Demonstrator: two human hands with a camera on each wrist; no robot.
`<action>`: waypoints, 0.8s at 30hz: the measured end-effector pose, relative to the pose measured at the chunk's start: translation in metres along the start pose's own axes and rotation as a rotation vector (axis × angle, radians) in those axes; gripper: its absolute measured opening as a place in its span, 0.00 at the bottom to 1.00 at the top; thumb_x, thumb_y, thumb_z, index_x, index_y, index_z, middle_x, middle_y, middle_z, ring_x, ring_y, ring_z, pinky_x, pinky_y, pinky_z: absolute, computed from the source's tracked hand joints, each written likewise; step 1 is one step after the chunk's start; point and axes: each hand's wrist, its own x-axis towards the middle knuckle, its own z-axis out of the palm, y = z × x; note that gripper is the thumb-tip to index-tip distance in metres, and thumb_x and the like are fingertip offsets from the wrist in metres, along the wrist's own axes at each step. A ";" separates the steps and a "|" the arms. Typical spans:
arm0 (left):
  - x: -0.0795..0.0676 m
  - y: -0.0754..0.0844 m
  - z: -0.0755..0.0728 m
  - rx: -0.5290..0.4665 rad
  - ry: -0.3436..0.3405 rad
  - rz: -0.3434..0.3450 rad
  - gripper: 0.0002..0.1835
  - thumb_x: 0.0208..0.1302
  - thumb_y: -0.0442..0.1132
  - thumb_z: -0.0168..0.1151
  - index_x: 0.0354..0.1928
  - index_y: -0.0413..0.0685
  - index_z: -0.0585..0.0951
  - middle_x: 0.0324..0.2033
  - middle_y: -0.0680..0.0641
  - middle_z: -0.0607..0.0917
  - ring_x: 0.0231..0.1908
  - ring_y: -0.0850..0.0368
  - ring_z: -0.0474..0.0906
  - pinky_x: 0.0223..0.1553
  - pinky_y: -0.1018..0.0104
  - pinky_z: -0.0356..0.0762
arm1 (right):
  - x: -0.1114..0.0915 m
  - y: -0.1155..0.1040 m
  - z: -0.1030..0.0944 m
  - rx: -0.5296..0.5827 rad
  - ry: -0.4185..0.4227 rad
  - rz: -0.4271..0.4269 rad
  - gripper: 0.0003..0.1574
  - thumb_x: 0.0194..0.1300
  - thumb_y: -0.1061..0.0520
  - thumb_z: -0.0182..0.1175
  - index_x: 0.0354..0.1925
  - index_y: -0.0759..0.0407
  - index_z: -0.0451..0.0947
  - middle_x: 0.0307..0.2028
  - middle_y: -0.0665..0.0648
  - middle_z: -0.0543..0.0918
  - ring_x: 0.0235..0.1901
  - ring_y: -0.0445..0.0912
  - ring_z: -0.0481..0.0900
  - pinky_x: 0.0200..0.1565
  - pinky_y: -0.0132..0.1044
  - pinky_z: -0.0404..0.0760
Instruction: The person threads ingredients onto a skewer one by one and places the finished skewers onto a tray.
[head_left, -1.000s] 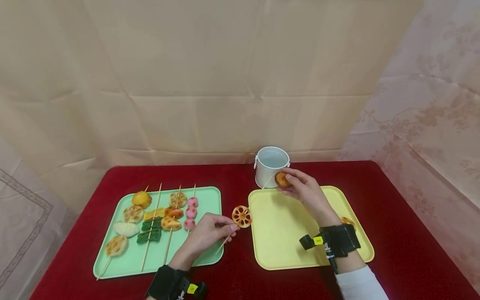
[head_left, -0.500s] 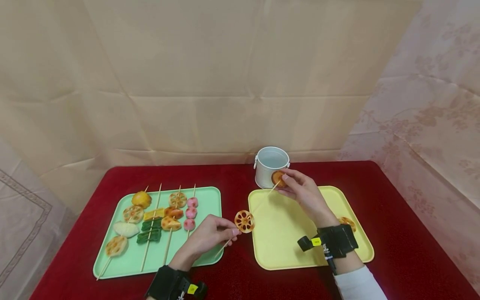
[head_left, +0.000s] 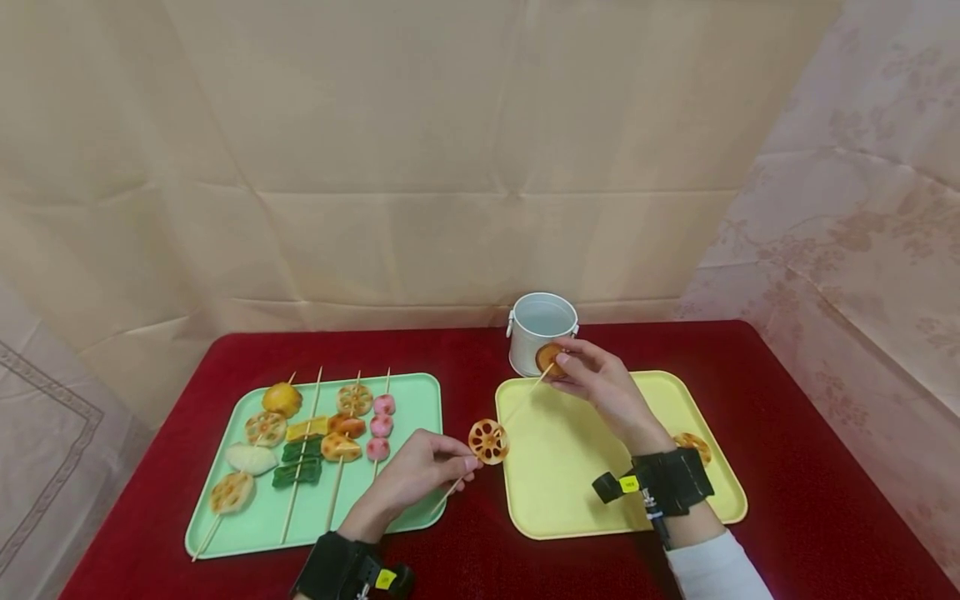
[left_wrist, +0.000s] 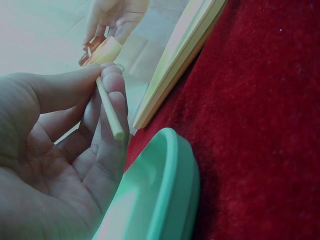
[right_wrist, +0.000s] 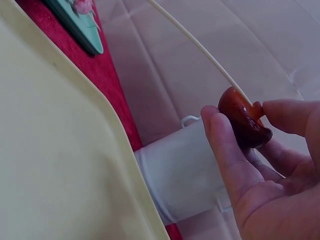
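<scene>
My left hand (head_left: 420, 475) pinches a wooden skewer (left_wrist: 110, 110) near its lower end, between thumb and fingers. A browned lotus root slice (head_left: 488, 442) is threaded on it just above the fingertips. From there the stick slants up over the yellow tray to my right hand (head_left: 611, 396). My right hand grips a glossy brown mushroom (right_wrist: 245, 122) between its fingers and thumb. In the right wrist view the skewer's far end meets the mushroom beside the thumb tip; the tip itself is hidden. In the head view the mushroom (head_left: 550, 359) overlaps the white bucket.
A green tray (head_left: 423, 400) at left bears several food skewers, including pink balls (head_left: 381, 426) and green leaf pieces (head_left: 297, 472). The yellow tray (head_left: 558, 475) holds another lotus root slice (head_left: 693, 447), partly behind my right wrist. A white bucket (head_left: 528, 350) stands behind it on red cloth.
My right hand has brought the mushroom slightly left, onto the skewer's far end. The lotus slice has moved a little right and down with the left hand.
</scene>
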 end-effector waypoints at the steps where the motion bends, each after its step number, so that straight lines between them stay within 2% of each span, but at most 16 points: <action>1: 0.000 0.000 0.000 -0.001 0.002 -0.004 0.11 0.64 0.35 0.62 0.37 0.30 0.85 0.25 0.37 0.84 0.21 0.59 0.76 0.24 0.73 0.73 | 0.000 0.000 0.001 -0.013 -0.005 -0.001 0.32 0.67 0.54 0.60 0.64 0.66 0.67 0.55 0.67 0.72 0.45 0.53 0.82 0.48 0.41 0.79; 7: -0.001 0.003 0.001 -0.023 0.010 0.003 0.11 0.64 0.37 0.63 0.37 0.33 0.85 0.25 0.40 0.84 0.22 0.59 0.76 0.23 0.73 0.73 | -0.002 0.000 0.005 -0.082 -0.017 0.015 0.33 0.66 0.51 0.61 0.64 0.64 0.69 0.54 0.67 0.74 0.45 0.53 0.81 0.48 0.40 0.80; 17: 0.000 0.002 0.004 -0.029 0.046 0.021 0.11 0.63 0.35 0.63 0.38 0.31 0.85 0.25 0.39 0.84 0.22 0.56 0.77 0.23 0.73 0.73 | 0.000 0.005 0.013 -0.083 0.013 0.026 0.31 0.65 0.52 0.62 0.60 0.68 0.71 0.51 0.66 0.77 0.44 0.50 0.81 0.48 0.39 0.80; 24: -0.002 0.003 0.003 -0.020 0.063 0.035 0.11 0.64 0.36 0.63 0.37 0.31 0.85 0.26 0.39 0.85 0.23 0.57 0.78 0.23 0.73 0.73 | -0.001 0.003 0.017 -0.069 0.021 0.031 0.32 0.63 0.51 0.64 0.57 0.71 0.71 0.48 0.66 0.80 0.44 0.49 0.82 0.52 0.48 0.77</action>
